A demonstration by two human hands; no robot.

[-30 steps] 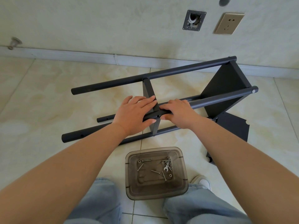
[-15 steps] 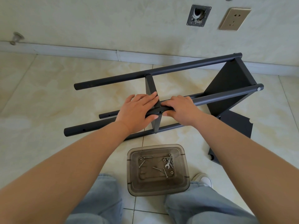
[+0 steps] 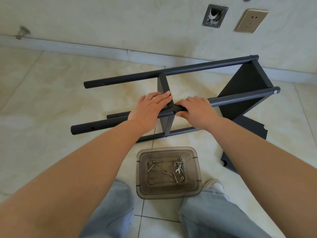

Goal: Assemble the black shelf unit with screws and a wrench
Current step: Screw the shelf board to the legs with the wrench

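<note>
Both hands are bracing the stiff, smooth black metal shelf frame: left hand lying flat-fingered on the near tube, right hand curling around it.

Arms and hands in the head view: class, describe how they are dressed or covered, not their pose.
Both forearms are bare, with no sleeves in view. The left hand and right hand wear no gloves; no rings, watch or bracelet can be seen. The fingers are uncovered.
</note>
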